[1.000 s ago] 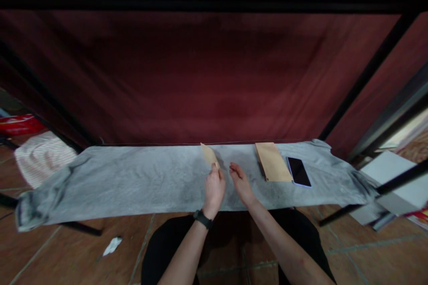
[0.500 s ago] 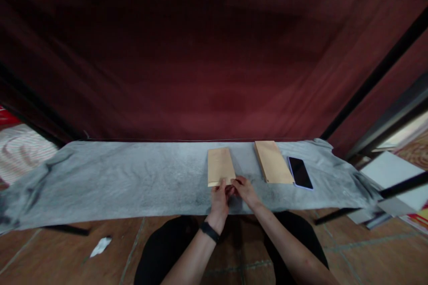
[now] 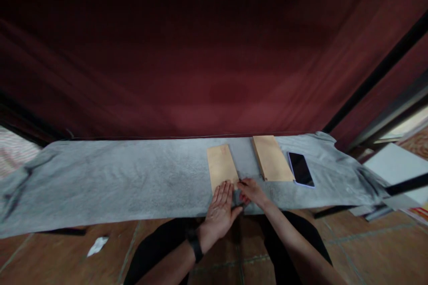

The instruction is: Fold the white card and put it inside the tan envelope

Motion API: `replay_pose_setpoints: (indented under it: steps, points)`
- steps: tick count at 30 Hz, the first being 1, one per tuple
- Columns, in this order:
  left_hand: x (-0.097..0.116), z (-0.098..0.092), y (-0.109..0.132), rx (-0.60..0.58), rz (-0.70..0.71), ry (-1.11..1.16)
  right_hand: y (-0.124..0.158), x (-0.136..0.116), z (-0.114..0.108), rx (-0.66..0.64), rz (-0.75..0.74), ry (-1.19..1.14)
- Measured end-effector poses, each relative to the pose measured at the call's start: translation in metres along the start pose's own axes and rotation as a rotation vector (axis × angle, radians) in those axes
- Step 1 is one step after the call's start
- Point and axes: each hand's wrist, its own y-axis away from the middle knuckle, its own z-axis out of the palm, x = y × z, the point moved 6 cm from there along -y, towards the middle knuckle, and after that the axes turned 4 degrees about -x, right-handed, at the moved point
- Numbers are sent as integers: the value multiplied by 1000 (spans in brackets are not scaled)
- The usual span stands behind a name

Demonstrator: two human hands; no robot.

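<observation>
A tan paper envelope (image 3: 221, 164) lies on the grey cloth in front of me, slightly turned. My left hand (image 3: 220, 207) rests flat on its near end, fingers stretched out and thumb apart. At the envelope's near right corner is my right hand (image 3: 250, 190), its fingers closed in a pinch; what lies between them is too small to make out. Farther right sits a thicker stack of tan envelopes (image 3: 273, 158).
A phone with a dark screen (image 3: 301, 169) lies right of the stack. The grey cloth (image 3: 133, 178) covers a long narrow surface against a dark red panel (image 3: 200, 75). White boards (image 3: 396, 164) stand at the right; crumpled white paper (image 3: 97, 246) is on the tiled floor.
My left hand has gone from pinching the envelope's near edge to lying flat on it. My right hand has shifted slightly right, and the envelope's near edge is now largely covered.
</observation>
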Motion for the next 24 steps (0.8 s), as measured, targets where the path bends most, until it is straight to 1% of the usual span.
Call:
replay_pose_setpoints:
  steps: [1, 2, 3, 4, 5, 6, 7, 9, 12, 14, 16, 18, 21, 22, 24]
  points:
    - [-1, 5, 3, -23, 22, -73, 4, -1, -4, 29, -25, 71]
    - [-3, 9, 6, -36, 39, -122, 9, -4, -8, 82, -81, 167]
    - [-5, 12, 8, -42, 48, -153, 15, -10, -10, 159, -164, 267]
    - [-7, 15, 9, -41, 51, -169, 22, -16, -9, 221, -277, 344]
    - [-9, 16, 10, -38, 54, -174, 30, -23, -4, 266, -396, 398]
    - [-11, 18, 11, -32, 58, -172, 38, -27, 4, 274, -508, 425]
    - [-14, 19, 12, -19, 59, -167, 45, -29, 13, 268, -591, 445]
    - [-20, 19, 15, 13, 47, -160, 55, -27, 31, 264, -681, 522]
    - [-29, 16, 18, 37, 34, -177, 61, -18, 47, 249, -737, 638]
    - [-32, 14, 16, 14, 48, -197, 62, -12, 49, 267, -751, 687]
    - [-36, 11, 8, -29, 70, -212, 61, -9, 47, 291, -759, 724]
    - [-41, 10, -6, -89, 89, -219, 59, -8, 47, 310, -760, 756]
    - [-52, 10, -38, -183, 96, -216, 56, -8, 49, 335, -761, 786]
    - [-55, 11, -49, -206, 93, -214, 56, -9, 50, 342, -765, 792]
    - [-63, 12, -73, -215, 77, -220, 56, -10, 51, 344, -779, 798]
